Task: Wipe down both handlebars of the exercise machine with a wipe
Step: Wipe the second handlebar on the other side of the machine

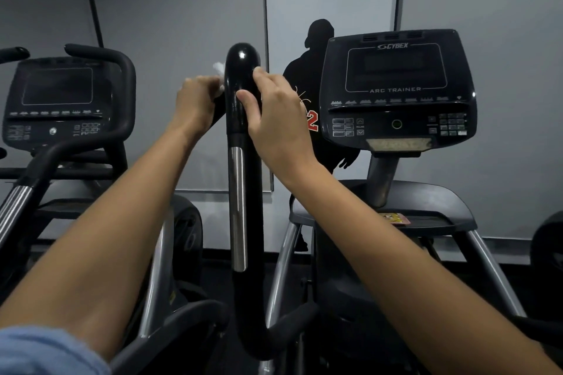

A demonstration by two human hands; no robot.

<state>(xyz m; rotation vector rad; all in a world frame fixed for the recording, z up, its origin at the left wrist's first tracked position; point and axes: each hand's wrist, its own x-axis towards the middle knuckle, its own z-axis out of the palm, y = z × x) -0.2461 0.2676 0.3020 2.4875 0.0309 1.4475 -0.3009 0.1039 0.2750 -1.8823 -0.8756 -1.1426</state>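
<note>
Fingers [260, 76] of the right hand [274, 119] curl around the right side of the black handlebar [242, 94], with the thumb pressed on its front — so this hand holds the bar near its rounded top, in the middle of the frame. Fingers of the left hand [196, 100] are bunched on the white wipe [219, 70], pinching it against the left side of the same bar. Only a small bit of the wipe sticks out above the hand, so how much of it is folded inside is hard to tell.

The bar stands almost straight up and down. It runs from the shiny top, past a silver strip [237, 207], to a bend low in the frame. Both hands sit up high, so nearly all of the bar lies below them. The wipe is on the left, the bare hand on the right, level with each other.

My guess is that the wiping should go down along the bar, with the right hand keeping it steady. The second handlebar — I cannot tell which one it is — probably comes after.

To the right stands the console [396, 85] of the machine, well apart from the hands.
</note>
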